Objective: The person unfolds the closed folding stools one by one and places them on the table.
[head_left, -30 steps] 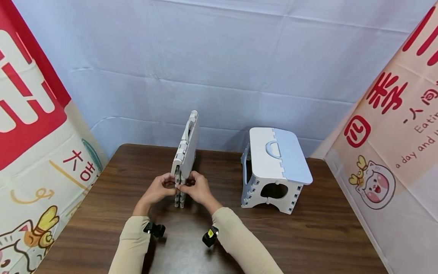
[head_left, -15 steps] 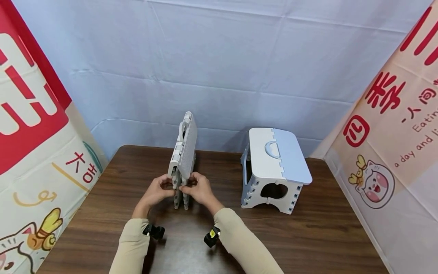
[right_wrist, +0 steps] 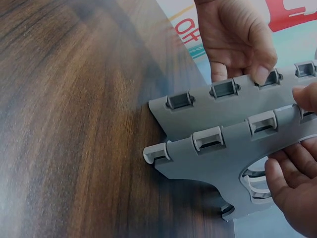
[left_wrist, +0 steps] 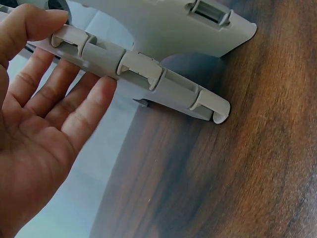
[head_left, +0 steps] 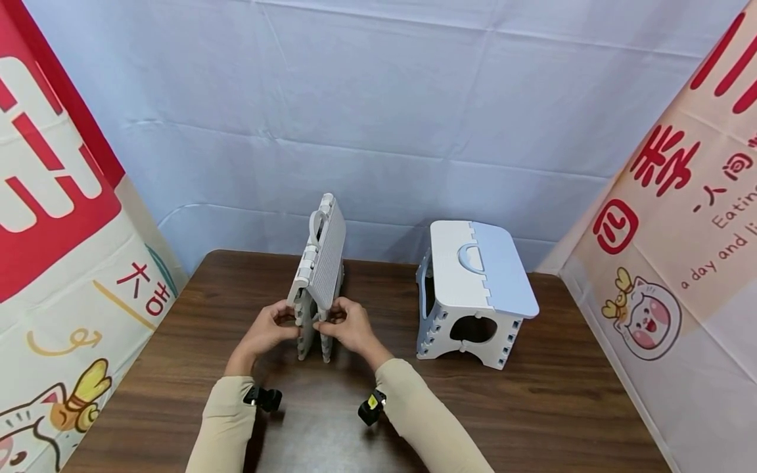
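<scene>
A grey-white folding stool [head_left: 329, 263] stands mostly folded on the table, its two leg panels a narrow gap apart at the near end. My left hand [head_left: 263, 332] pinches the left panel's near edge, thumb in front and fingers on the outer face. On the other side, my right hand [head_left: 355, 328] pinches the right panel the same way. Hinge clips line the panel edge [left_wrist: 138, 74] in the left wrist view. The right wrist view shows both panels, the nearer panel [right_wrist: 208, 158] having a cut-out. The stool's carry handle [head_left: 314, 230] sticks up on top.
A second folding stool [head_left: 449, 263], white and light blue, stands unfolded to the right on the brown wooden table [head_left: 568, 394]. A pale cloth [head_left: 378, 118] hangs behind, with printed banners [head_left: 650, 276] at the sides.
The leg panels, close together one second ago, have spread apart at the bottom. My right hand has shifted slightly right with its panel, and the stool's top has tipped slightly left.
</scene>
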The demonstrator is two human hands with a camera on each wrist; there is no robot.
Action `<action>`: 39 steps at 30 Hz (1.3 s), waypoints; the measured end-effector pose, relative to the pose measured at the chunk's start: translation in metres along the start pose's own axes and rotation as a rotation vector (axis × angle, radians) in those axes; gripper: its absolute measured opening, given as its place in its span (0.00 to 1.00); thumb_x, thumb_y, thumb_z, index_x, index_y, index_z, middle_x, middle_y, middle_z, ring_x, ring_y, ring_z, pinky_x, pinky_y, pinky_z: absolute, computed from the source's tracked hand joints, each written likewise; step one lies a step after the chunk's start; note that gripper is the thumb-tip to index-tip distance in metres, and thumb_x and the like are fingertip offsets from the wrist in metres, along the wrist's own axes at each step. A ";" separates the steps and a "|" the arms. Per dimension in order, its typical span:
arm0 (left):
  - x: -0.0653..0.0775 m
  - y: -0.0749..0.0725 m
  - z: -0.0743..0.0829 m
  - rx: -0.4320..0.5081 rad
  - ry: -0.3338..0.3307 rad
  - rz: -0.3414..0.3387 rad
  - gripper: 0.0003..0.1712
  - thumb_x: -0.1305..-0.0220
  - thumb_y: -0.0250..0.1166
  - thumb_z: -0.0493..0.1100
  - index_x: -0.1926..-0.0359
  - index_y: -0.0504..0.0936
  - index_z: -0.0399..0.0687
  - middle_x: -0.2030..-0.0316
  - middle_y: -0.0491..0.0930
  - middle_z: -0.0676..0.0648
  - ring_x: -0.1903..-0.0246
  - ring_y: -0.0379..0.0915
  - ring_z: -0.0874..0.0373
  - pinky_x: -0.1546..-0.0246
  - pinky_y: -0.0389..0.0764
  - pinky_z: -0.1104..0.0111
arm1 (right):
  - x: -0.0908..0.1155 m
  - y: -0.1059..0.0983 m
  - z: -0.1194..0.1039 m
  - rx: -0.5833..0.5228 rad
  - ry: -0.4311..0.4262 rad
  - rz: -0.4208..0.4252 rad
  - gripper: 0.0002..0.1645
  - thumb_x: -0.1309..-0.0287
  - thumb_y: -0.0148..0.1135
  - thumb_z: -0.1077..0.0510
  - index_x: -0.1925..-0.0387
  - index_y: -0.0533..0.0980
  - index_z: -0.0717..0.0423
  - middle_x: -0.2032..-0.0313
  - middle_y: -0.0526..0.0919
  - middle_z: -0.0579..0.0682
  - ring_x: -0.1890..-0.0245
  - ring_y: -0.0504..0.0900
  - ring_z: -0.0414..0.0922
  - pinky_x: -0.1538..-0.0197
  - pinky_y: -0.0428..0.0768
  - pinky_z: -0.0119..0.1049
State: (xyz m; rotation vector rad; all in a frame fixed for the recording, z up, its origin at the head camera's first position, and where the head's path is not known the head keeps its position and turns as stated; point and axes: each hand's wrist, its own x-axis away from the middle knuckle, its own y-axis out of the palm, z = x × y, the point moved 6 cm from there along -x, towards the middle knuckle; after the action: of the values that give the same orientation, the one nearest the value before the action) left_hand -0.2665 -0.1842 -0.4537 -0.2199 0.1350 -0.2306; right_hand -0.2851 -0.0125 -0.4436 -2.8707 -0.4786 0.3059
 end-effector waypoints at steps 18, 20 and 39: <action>0.001 -0.007 0.001 -0.010 0.006 0.019 0.20 0.52 0.65 0.23 0.55 0.74 0.27 0.62 0.78 0.41 0.58 0.73 0.43 0.62 0.75 0.68 | -0.006 -0.005 0.019 0.083 -0.026 -0.009 0.17 0.60 0.74 0.60 0.66 0.79 0.61 0.70 0.82 0.50 0.70 0.80 0.45 0.68 0.76 0.31; 0.001 -0.007 0.001 -0.006 0.008 0.018 0.19 0.52 0.64 0.23 0.55 0.74 0.27 0.62 0.78 0.40 0.58 0.73 0.41 0.62 0.76 0.68 | -0.006 -0.005 0.019 0.076 -0.027 -0.011 0.17 0.59 0.74 0.60 0.66 0.79 0.61 0.70 0.82 0.49 0.68 0.80 0.49 0.68 0.77 0.31; 0.002 -0.017 -0.007 0.027 -0.005 0.042 0.20 0.52 0.64 0.22 0.55 0.72 0.26 0.63 0.77 0.40 0.60 0.75 0.51 0.63 0.77 0.68 | -0.006 -0.008 0.017 0.081 -0.034 -0.007 0.16 0.61 0.74 0.60 0.68 0.79 0.60 0.72 0.81 0.48 0.72 0.79 0.42 0.70 0.76 0.30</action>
State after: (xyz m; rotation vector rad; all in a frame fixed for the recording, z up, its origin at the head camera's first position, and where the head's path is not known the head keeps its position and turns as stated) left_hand -0.2697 -0.2022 -0.4572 -0.1903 0.1310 -0.1903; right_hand -0.2973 -0.0043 -0.4564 -2.7890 -0.4717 0.3642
